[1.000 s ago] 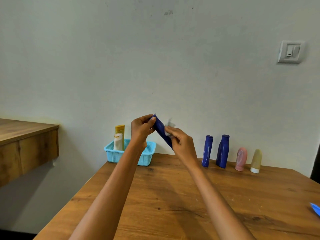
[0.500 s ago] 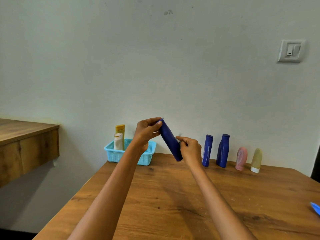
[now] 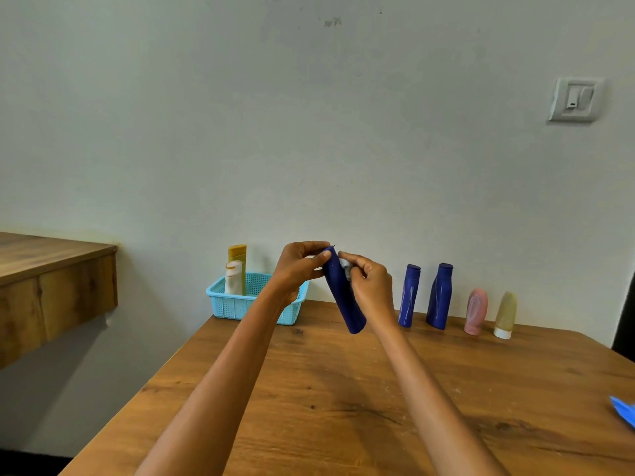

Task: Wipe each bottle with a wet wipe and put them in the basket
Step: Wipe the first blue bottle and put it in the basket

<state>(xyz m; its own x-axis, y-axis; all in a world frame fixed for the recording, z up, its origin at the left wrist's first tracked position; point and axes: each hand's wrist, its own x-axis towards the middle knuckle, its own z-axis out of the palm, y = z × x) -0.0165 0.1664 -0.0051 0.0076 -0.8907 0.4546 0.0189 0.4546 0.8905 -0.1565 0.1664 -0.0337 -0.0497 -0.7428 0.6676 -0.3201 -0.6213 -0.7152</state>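
Head view, frame centre: the left hand (image 3: 298, 269) grips the top of a tilted dark blue plastic bottle (image 3: 344, 298) above the wooden table (image 3: 343, 407); the right hand (image 3: 371, 286) pinches a white wet wipe (image 3: 346, 268) against its upper side. Centre left: a light blue perforated basket (image 3: 237, 305) holds a yellow bottle (image 3: 237, 257) and a white bottle (image 3: 234, 277).

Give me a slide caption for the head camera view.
Left hand steadies a blue bottle while right hand rubs a wet wipe near its top.
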